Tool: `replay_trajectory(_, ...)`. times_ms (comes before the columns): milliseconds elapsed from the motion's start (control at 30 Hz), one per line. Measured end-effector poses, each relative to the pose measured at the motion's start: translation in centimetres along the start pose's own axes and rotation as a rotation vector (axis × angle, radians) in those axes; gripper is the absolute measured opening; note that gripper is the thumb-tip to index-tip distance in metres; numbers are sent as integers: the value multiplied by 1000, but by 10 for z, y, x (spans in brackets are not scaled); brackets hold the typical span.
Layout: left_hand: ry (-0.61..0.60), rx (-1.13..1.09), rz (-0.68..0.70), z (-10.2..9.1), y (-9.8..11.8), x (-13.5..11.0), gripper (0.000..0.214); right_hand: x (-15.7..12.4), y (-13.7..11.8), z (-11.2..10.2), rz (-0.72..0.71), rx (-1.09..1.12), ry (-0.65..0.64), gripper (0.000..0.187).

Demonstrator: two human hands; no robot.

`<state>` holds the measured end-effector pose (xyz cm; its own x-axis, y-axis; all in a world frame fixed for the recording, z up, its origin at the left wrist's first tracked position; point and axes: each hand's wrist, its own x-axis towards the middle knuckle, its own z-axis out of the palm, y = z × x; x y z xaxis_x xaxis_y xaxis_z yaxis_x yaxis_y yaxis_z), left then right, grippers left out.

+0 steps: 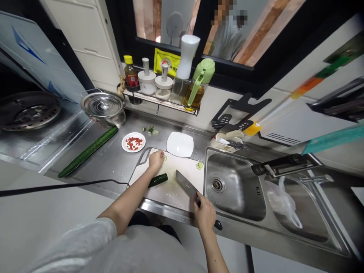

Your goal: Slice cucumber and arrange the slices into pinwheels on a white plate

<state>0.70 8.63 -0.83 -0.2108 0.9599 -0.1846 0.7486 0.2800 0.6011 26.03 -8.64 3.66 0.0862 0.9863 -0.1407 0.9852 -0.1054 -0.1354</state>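
Observation:
My right hand (205,212) is wrapped round the black handle of a kitchen knife (186,184), whose wide blade lies low over the white cutting board (182,167). At the board's far left part, my left hand (157,160) is closed, with a thin cucumber slice (165,158) at its fingertips. Below that wrist lies a cut piece of cucumber (158,180), partly hidden by the forearm. Two or so overlapping cucumber slices (199,165) rest near the board's right edge. Just beyond the board stands a white square plate (180,144).
A round plate (133,142) holds chopped red bits. Cucumber scraps (150,131) lie behind it. Left are a whole cucumber (88,151), a lidded steel pot (104,108) and a black cable (85,184). The sink (236,185) adjoins the board; bottles stand on the rack (159,99).

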Motion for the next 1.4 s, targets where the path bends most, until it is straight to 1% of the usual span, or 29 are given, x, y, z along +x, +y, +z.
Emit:
replay_trajectory(133, 51, 99, 39, 1, -2, -2, 12, 3, 2, 2, 6, 5, 12, 37)
replay_trajectory(233, 71, 140, 37, 1, -2, -3, 16, 4, 1, 2, 10, 18, 8, 37)
replay_trajectory(333, 77, 124, 34, -2, -4, -5, 18, 5, -2, 3, 26, 56, -11, 37)
replay_trajectory(433, 131, 42, 63, -6, -11, -16, 19, 5, -6, 3, 59, 117, -44, 35)
replay_trajectory(500, 161, -37, 135, -10, -20, -30, 19, 6, -9, 3, 80, 169, -86, 35)
replay_trajectory(600, 137, -119, 331, -15, -34, -59, 20, 7, -16, 1, 73, 221, -189, 38)
replay_trajectory(700, 92, -97, 512, -19, -44, -83, 21, 9, -26, -4, 20, 237, -304, 37)
replay_trajectory(800, 50, -46, 631, -20, -49, -94, 24, 9, -39, -10, -15, 216, -391, 34)
replay_trajectory(900, 40, -10, 697, -17, -51, -96, 25, 8, -52, -17, -23, 158, -433, 31)
replay_trajectory(1067, 31, 48, 759, -12, -53, -96, 27, 4, -69, -23, -71, 77, -456, 32)
replay_trajectory(1233, 17, 104, 803, -7, -56, -95, 28, -2, -76, -21, -115, 44, -468, 32)
replay_trajectory(1400, 24, 96, 817, -4, -59, -93, 30, -6, -78, -22, -124, 70, -482, 31)
